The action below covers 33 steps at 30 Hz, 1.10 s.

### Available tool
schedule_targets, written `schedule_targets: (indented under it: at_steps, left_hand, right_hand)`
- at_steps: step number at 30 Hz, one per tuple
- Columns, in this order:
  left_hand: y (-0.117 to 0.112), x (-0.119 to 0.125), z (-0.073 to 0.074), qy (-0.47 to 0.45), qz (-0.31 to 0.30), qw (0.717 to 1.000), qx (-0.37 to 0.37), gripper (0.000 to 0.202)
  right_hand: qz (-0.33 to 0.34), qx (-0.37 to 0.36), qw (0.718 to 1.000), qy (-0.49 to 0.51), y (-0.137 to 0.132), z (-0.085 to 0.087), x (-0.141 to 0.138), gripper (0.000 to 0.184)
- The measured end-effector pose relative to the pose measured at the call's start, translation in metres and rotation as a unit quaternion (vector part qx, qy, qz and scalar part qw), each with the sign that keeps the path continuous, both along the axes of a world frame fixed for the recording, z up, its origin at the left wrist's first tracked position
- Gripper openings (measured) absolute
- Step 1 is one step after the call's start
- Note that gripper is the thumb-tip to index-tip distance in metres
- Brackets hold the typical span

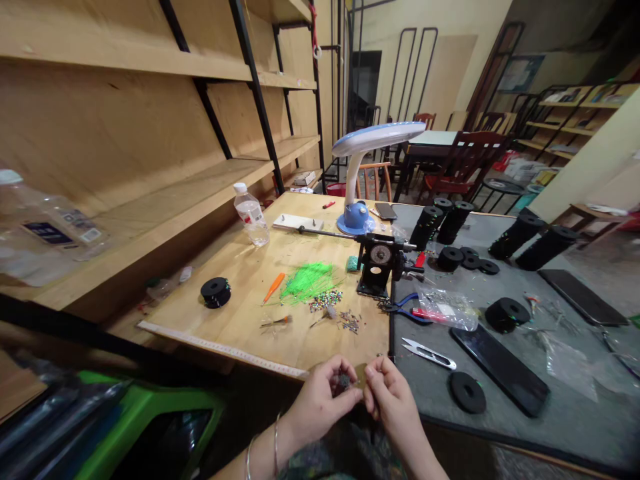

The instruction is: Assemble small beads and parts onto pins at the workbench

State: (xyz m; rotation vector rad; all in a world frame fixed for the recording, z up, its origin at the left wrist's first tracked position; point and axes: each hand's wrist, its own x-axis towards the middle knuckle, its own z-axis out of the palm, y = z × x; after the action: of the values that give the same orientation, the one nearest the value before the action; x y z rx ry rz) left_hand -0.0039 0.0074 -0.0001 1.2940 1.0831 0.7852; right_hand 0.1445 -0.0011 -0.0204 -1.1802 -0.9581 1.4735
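Left hand [320,400], lower centre of frame: fingers curled round a small dark lump [344,381], thumb reaching right toward the other hand. Right hand [393,397] just beside it, thumb and forefinger pressed together; cannot tell whether anything fine sits between them. Both hands low, at the near edge of the table [190,320]. Two bangles [276,443] on left wrist. Above the hands, centre of frame: loose pins [350,323], then mixed beads [325,300] in a scatter touching a heap of bright green strands [310,279]. Orange tool [273,288] just left of the heap. Black spool [216,292] farther left, lying flat. Measuring strip [220,348] along the table's near left edge. Right of centre: black winder [379,263] upright, blue pliers [407,307] below it. On the grey mat [430,407], right of frame: white snips [429,353], a dark phone [503,370], more black spools, some standing in stacks. Upper centre: blue-and-white lamp [355,217]; water bottle [251,217] to its left, upright. Wooden shelves [150,187] fill upper left; red-brown chairs [467,160] upper right.
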Motion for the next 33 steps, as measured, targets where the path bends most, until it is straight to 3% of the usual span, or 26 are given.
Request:
schedule_targets:
  at_steps: [6,15,22,29,33]
  left_hand:
    - [0.000,0.002,0.006,-0.014,0.004,1.000,-0.015,0.007]
    - [0.000,0.002,-0.002,0.001,0.021,1.000,-0.001,0.008]
    - [0.001,0.003,-0.003,-0.045,0.015,0.998,-0.047,0.006]
    - [0.002,0.004,-0.005,0.022,0.033,0.999,0.022,0.003]
    - [0.003,0.007,0.000,0.020,0.042,0.999,0.017,0.011]
  right_hand:
    - [-0.010,0.016,1.000,-0.021,-0.003,0.003,-0.001,0.047]
    - [-0.029,0.046,0.995,-0.084,-0.004,-0.003,-0.002,0.042]
    - [-0.031,0.050,0.993,-0.105,-0.007,-0.003,-0.002,0.040]
    - [-0.025,0.066,0.990,-0.120,-0.005,0.000,-0.006,0.038]
    - [-0.005,0.070,0.991,-0.115,-0.004,-0.003,-0.009,0.034]
